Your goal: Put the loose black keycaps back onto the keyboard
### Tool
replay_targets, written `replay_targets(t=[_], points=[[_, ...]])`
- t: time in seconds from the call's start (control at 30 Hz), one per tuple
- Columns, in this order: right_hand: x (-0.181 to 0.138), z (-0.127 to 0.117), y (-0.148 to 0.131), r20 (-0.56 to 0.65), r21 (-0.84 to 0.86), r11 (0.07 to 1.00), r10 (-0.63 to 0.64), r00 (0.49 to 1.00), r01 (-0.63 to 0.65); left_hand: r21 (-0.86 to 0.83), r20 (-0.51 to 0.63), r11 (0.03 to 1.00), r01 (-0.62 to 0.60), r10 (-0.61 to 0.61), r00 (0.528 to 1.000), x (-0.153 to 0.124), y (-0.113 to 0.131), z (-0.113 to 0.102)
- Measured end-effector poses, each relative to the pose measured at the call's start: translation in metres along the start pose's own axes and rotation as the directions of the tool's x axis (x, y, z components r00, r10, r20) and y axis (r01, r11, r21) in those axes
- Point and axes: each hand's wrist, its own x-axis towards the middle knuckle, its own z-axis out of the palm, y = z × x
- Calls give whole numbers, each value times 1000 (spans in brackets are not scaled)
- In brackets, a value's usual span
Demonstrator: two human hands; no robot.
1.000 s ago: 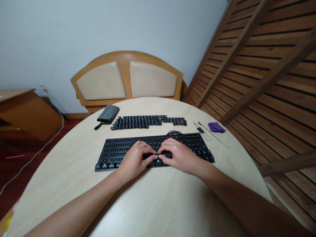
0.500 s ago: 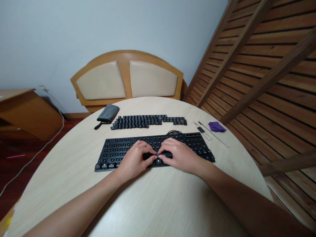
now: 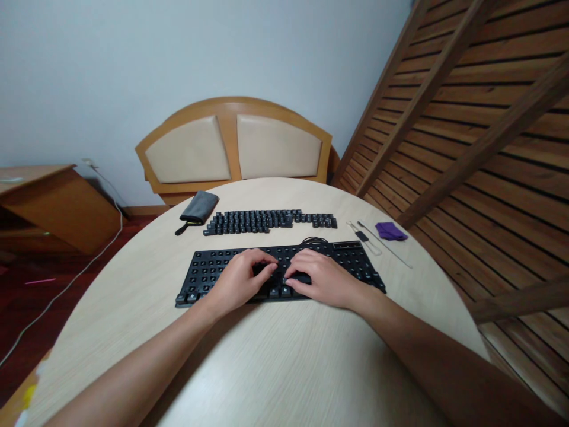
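A black keyboard [image 3: 208,264] lies on the table in front of me, most of its key positions bare, with a few large keycaps fitted along its near edge. My right hand [image 3: 313,276] rests over its middle, thumb and forefinger closed around a small dark keycap [image 3: 287,280] near the front row. To the left, my left hand [image 3: 246,274] is curled above the keyboard, with a gap between thumb and forefinger and nothing visible in it. Behind the keyboard, loose black keycaps [image 3: 249,222] stand in rows.
A grey pouch [image 3: 200,206] lies at the back left of the round table [image 3: 262,367]. On the right are a wire keycap puller [image 3: 362,236], a thin metal rod [image 3: 386,245] and a purple cloth [image 3: 391,231]. A coiled cable [image 3: 315,240] sits behind the keyboard.
My left hand has let go of the keycap and shifted up and left, its thumb and forefinger now apart. The right hand stays at the same spot. The view has turned slightly.
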Motion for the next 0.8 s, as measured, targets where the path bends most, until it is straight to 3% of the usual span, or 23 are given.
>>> replay_targets(t=[0.1,0.23,0.47,0.8], points=[[0,0,0,-6,10,1000,-4,1000,4,222,-36,974,-32,41,999,17,-15,-8],[0,0,1,-13,14,1000,-12,1000,12,566,4,822,-55,64,998,47,-39,-16],[-1,1,1,-25,19,1000,-18,1000,19,632,22,774,-39,33,999,78,-57,-13],[-1,1,1,-31,23,1000,-15,999,16,624,49,781,-39,12,999,94,-61,-6]])
